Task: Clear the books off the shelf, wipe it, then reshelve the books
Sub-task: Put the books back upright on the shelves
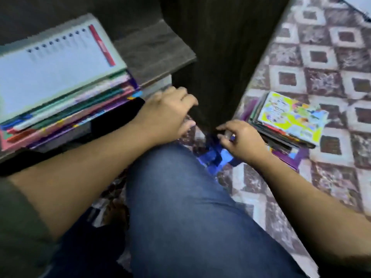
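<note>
Reaching low, right hand (pixel 241 138) curls over a blue book (pixel 218 157) beneath it; grip unclear. Left hand (pixel 166 115) hangs loose, empty, shelf stack (pixel 60 87) just left. Floor stack (pixel 291 117) sits right of the right hand. Best to get under the spine and lift flat.

A rug (pixel 321 57) patterned with maroon and cream diamonds covers the floor on the right, a knee in blue jeans (pixel 180 207) fills the lower middle, a dark green sleeve (pixel 18 227) shows at the lower left edge, and a white object (pixel 361 5), too cut off to name, lies in the top right corner.
</note>
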Tool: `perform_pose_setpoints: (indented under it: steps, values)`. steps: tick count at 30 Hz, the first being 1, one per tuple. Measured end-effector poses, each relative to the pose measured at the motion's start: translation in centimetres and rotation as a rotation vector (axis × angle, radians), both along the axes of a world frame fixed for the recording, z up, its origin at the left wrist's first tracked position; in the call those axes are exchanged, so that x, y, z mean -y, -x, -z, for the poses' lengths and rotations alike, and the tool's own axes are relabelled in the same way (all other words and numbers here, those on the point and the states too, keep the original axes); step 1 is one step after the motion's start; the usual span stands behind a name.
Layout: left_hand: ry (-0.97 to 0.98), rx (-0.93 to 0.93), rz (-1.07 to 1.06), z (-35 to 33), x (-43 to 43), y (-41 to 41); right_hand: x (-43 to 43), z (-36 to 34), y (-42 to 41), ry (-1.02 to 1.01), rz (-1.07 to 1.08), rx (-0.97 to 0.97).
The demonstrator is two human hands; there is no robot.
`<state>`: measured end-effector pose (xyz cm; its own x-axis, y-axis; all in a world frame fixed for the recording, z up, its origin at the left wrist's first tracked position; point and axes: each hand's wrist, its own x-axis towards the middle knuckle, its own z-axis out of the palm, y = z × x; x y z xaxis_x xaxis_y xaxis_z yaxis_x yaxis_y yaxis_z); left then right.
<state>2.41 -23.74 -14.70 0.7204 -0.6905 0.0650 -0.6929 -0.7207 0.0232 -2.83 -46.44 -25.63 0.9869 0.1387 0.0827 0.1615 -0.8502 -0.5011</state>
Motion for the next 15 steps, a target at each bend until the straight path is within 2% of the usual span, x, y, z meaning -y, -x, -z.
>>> perform_pose_setpoints:
  steps: [3,6,15]
  values:
    - [-0.096,-0.121,0.202,2.2,7.4,0.8,6.6,2.7,3.2,0.077,0.216,-0.213]
    - [-0.251,-0.191,0.298,4.7,13.6,0.5,11.0,4.5,4.6,0.088,0.324,-0.304]
    - [-0.420,-0.214,0.356,12.2,24.6,-3.1,18.6,7.8,1.6,0.247,0.474,-0.200]
